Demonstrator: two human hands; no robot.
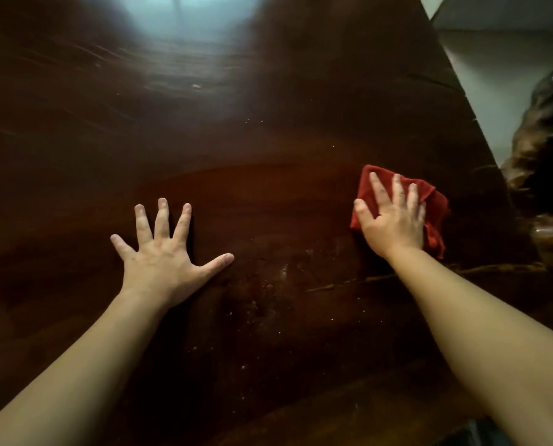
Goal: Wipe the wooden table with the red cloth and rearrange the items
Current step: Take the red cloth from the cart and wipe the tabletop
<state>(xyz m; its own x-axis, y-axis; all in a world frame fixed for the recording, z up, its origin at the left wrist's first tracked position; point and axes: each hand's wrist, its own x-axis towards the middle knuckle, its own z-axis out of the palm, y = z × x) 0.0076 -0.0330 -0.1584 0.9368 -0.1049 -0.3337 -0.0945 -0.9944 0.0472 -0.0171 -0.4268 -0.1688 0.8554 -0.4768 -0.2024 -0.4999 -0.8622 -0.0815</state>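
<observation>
A dark, glossy wooden table [236, 123] fills almost the whole view. The red cloth [436, 207] lies bunched on it near the right edge. My right hand [392, 220] presses flat on top of the cloth, fingers spread over it, with red fabric showing above, left and right of the hand. My left hand [164, 255] rests palm down on the bare wood to the left, fingers splayed wide, holding nothing. Pale dust specks [281, 272] dot the wood between and below my hands.
The table's right edge [471, 123] runs diagonally, with pale floor [510, 91] beyond it. A dark, knobbly carved wooden object [545, 149] stands off the table at the right. A crack [349, 283] runs across the wood below my right hand. Light glares at the top.
</observation>
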